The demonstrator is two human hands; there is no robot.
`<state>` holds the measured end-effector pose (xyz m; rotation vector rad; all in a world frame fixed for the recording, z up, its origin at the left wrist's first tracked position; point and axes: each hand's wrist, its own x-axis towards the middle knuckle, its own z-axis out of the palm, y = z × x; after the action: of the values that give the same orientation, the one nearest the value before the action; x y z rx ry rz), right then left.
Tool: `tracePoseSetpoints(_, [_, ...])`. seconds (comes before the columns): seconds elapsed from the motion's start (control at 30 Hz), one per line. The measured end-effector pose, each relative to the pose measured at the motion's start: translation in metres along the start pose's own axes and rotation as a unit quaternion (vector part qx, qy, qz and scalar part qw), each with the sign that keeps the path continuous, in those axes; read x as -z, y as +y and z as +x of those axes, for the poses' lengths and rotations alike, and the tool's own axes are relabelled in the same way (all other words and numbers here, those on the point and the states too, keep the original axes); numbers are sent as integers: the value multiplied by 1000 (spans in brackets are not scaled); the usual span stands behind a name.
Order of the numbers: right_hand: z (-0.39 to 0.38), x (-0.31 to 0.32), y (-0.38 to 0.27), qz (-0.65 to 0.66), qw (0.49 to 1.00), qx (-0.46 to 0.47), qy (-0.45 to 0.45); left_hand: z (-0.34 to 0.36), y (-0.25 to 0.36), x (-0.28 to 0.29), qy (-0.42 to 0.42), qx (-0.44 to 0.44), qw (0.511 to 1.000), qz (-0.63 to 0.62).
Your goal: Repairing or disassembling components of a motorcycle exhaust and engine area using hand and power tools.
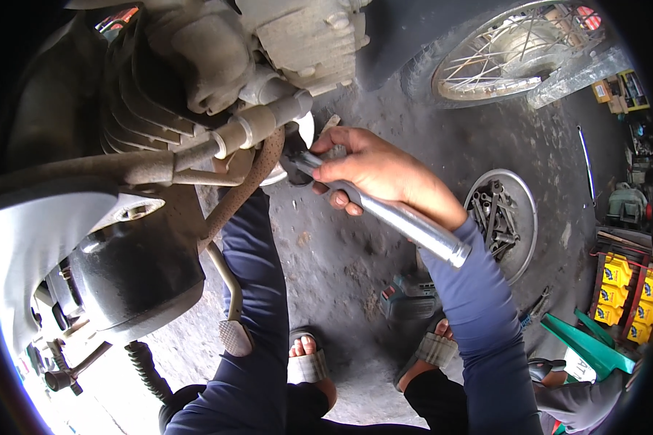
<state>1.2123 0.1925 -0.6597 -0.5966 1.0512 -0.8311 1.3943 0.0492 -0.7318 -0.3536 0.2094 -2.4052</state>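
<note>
My right hand [374,163] is closed round a wrench-like tool with a silver tubular handle [413,230]. The handle slants down to the right, over my right wrist. Its dark end [297,154] lies by the exhaust pipe [272,148] under a motorcycle engine [196,61]; whether it sits on a fastener, I cannot tell. My left forearm [254,254] reaches up behind the rusty pipe and the foot pedal [236,338]. The left hand at its end is hidden behind the pipe and engine parts, so its fingers do not show.
A round metal bowl [532,225] of sockets and wrenches rests on the floor to the right. A cordless power tool [410,299] lies near my feet. Beyond are a spoked wheel [519,54] and a rack of yellow bottles [617,293]. Another person's sleeve [580,402] shows at lower right.
</note>
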Motion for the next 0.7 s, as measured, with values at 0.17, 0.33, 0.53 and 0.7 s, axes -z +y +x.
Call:
tracePoseSetpoints(0.17, [-27, -33, 68, -405, 885, 54, 224, -12, 0, 5, 40, -9, 999, -14])
tracePoseSetpoints(0.33, [-41, -48, 166, -450, 827, 105, 320, -12, -8, 18, 74, -4, 997, -35])
tracePoseSetpoints(0.53, [-29, -55, 162, -531, 792, 69, 293, -12, -7, 17, -30, -136, 925, 353])
tracePoseSetpoints(0.7, [54, -33, 76, 17, 954, 255, 155, -12, 33, 29, 240, -221, 942, 73])
